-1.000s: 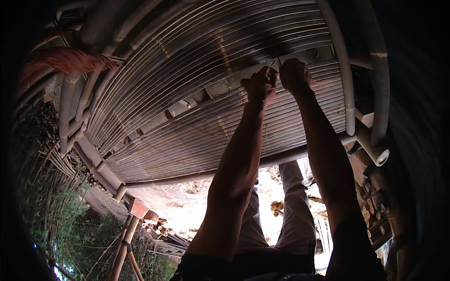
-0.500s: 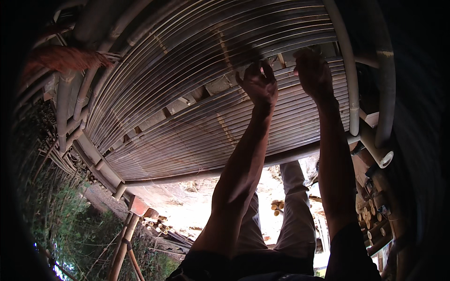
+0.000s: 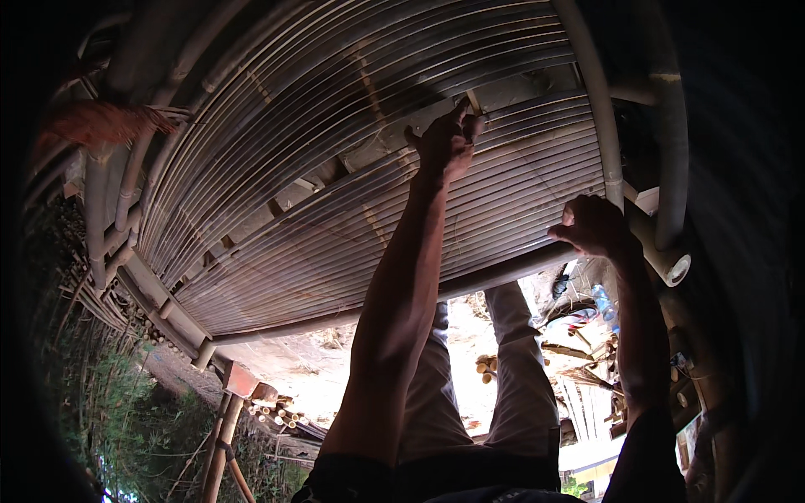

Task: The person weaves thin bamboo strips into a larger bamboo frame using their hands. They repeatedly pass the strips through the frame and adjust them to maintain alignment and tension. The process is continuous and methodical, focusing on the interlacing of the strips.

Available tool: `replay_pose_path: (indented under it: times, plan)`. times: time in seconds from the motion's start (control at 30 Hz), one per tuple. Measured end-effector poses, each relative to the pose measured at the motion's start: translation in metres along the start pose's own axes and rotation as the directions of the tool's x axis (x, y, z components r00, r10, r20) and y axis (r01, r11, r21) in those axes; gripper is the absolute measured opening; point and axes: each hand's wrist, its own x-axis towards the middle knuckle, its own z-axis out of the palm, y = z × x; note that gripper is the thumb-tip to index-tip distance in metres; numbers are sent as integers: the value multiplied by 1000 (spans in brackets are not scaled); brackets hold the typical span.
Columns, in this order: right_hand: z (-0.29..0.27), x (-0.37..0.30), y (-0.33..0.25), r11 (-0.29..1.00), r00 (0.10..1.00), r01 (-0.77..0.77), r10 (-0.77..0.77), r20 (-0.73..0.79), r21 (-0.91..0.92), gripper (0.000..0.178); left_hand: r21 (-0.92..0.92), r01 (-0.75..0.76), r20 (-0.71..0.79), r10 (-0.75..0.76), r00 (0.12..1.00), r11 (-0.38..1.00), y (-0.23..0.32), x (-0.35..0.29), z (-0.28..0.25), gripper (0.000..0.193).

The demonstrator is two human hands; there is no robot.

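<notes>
A slatted bamboo panel (image 3: pixel 503 180), made of long thin strips, spreads before me inside a frame of bamboo poles. A lengthwise gap parts its near slats from the far ones, and a flat pale piece (image 3: pixel 369 151) shows in it. My left hand (image 3: pixel 449 142) is over this gap, index finger stretched forward and thumb held apart. Close to the panel's near right corner is my right hand (image 3: pixel 594 225), by the front bamboo pole (image 3: pixel 511 267). Its fingers curl loosely with the thumb apart, and nothing shows in them. Whether either hand touches the slats I cannot tell.
A thick bamboo post (image 3: pixel 671 159) rises along the right. A reddish fibrous shape (image 3: pixel 105 124), its kind unclear, hangs at the far left. Cut bamboo pieces (image 3: pixel 272 412) lie below on the left. A clear bottle (image 3: pixel 604 303) lies on the ground beyond my legs.
My right hand has drawn back from the gap toward the front pole. My left hand stays over the gap, its index finger now straighter. The view has shifted slightly.
</notes>
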Motion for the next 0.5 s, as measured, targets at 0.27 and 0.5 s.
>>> replay_pose_path:
  times: [0.27,0.5]
  plan:
    - [-57,-14,-38,315,740,400,-665,-100,861,53,-87,-14,45,18,999,996,-16,9,2,39]
    - [-94,70,-7,540,598,647,80,-797,539,43,-139,-35,-39,30,999,990,-10,15,21,34]
